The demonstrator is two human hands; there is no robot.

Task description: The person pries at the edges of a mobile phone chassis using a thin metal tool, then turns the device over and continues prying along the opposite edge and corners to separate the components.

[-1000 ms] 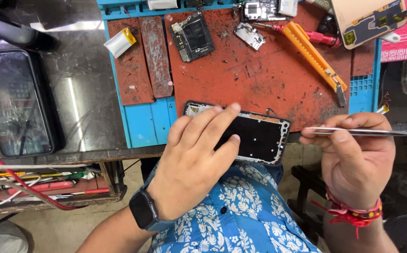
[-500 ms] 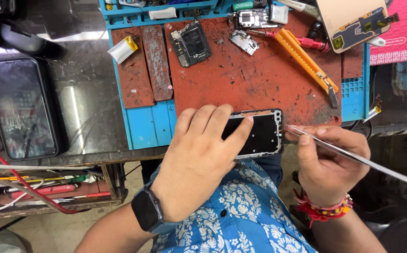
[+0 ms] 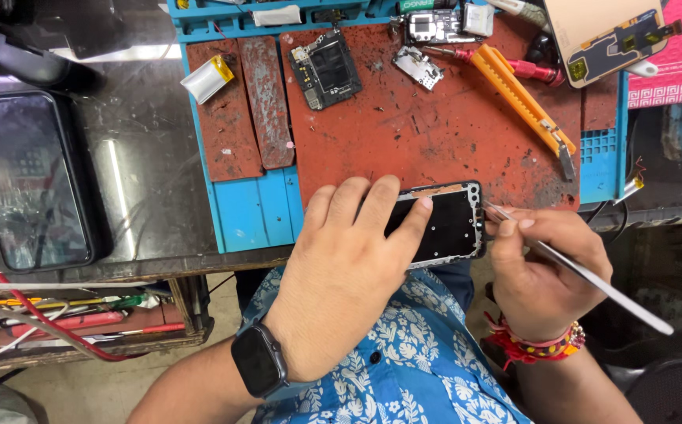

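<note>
Nearest the camera, the left hand lay flat and spread over an opened phone frame, fingers pressing it down at the near edge of the desk; it pinned the frame rather than gripped it. The right hand was closed around metal tweezers, their tips touching the frame's right edge. The step in hand looked like picking or prying a small part at that edge; the next move would call for a steady frame and a fine, light tip. Farther off, on the red work mat, lay a circuit board, an orange utility knife and a small battery. A dark phone lay well to the left.
</note>
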